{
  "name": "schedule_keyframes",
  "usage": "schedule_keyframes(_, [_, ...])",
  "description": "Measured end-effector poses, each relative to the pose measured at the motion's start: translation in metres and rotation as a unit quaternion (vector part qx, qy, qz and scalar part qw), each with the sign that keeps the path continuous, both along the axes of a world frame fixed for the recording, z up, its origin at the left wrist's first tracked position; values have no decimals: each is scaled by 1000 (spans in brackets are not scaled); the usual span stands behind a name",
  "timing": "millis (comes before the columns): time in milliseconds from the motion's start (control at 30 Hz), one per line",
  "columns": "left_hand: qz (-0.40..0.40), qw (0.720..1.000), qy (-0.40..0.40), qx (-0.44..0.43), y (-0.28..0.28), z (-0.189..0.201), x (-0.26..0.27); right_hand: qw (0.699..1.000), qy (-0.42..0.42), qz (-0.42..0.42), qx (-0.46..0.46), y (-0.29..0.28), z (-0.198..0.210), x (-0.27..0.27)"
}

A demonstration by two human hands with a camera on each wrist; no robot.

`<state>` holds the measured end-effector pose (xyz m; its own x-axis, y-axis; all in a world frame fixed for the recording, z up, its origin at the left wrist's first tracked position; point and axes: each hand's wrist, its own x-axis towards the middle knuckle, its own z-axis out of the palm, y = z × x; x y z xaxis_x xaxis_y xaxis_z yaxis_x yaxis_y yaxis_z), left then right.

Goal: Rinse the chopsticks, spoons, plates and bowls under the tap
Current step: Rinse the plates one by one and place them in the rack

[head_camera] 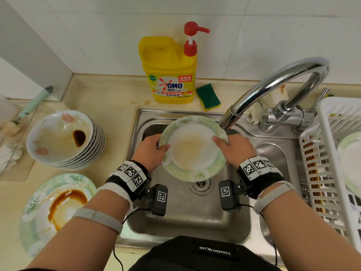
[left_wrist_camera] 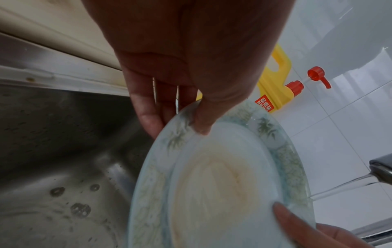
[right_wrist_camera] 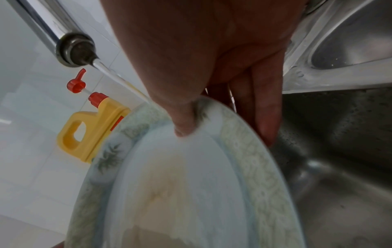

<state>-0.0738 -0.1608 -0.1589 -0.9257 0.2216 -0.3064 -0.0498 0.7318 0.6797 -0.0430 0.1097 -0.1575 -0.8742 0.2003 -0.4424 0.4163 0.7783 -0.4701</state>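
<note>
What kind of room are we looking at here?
Most likely a home kitchen, at the washing-up spot: a steel sink with a running tap, a bottle of dish soap, and dirty bowls stacked on the counter.

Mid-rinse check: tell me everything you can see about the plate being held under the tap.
The plate is round, glossy and ceramic-looking, white in the centre with a pale green leaf-patterned rim. A faint yellowish film covers its well. It is held tilted over the sink, off the basin floor. The left hand and right hand grip opposite edges, thumbs on the face, fingers behind. Water from the tap strikes its rim beside the right thumb.
</note>
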Motion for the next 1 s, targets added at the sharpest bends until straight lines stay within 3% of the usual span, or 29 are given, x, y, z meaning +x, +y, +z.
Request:
schedule_keyframes(167, [-3, 1000, 13, 3, 0, 2, -2, 999, 18, 30, -30, 0, -2, 2])
schedule_keyframes(300, [9, 1000, 1, 27, -3, 2, -3, 993, 32, -36, -106, -1, 2, 5])
schedule_keyframes(533, [22, 1000, 4, 7, -4, -1, 1, 996, 47, -29, -66, 2, 0, 3])
schedule_keyframes(667, [27, 999, 8, -24, 0, -2, 3, 992, 26, -27, -119, 3, -1, 4])
schedule_keyframes(867, [60, 994, -50, 72, 5, 2, 8, 988, 31, -36, -144, -2, 3, 7])
schedule_keyframes(1000, [67, 992, -53, 95, 4, 0, 11, 992, 20, -51, -110, -4, 7, 3])
